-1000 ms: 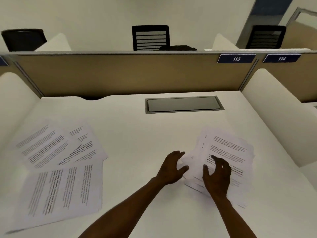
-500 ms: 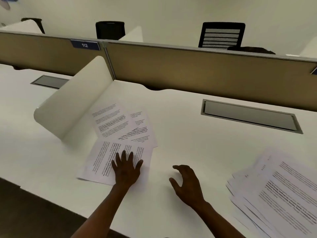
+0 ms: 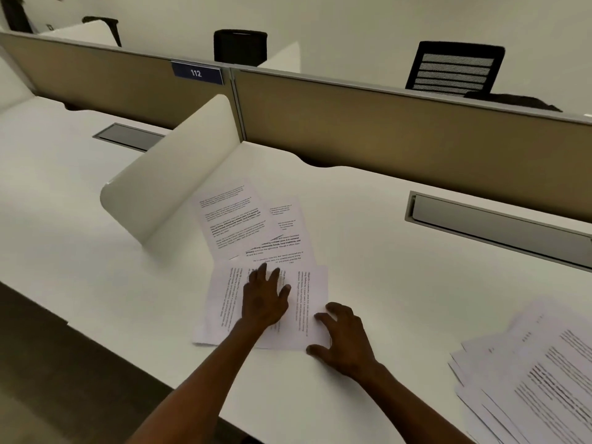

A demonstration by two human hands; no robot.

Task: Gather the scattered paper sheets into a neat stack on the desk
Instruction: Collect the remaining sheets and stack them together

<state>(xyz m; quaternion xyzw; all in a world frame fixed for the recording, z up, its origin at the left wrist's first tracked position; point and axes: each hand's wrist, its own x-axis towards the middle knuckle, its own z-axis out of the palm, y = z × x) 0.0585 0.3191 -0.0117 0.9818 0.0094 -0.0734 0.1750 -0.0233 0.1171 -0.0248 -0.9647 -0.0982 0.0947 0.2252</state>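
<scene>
Paper sheets: three loose printed sheets (image 3: 253, 238) overlap on the white surface (image 3: 368, 251), beside a curved white divider (image 3: 166, 184).
Nearest sheet: the sheet closest to the person (image 3: 304, 315) lies under both hands.
Left grip: left hand (image 3: 264, 299) pressed flat on that sheet, fingers spread wide, holding nothing.
Right grip: right hand (image 3: 344, 341) spread wide, fingertips on the sheet's right edge, thumb at its near corner.
Gathered pile: a fanned stack (image 3: 528, 379) lies well apart, to the right.
Recessed tray: a grey cable tray (image 3: 493, 224) is set into the surface; contents cannot be told.
</scene>
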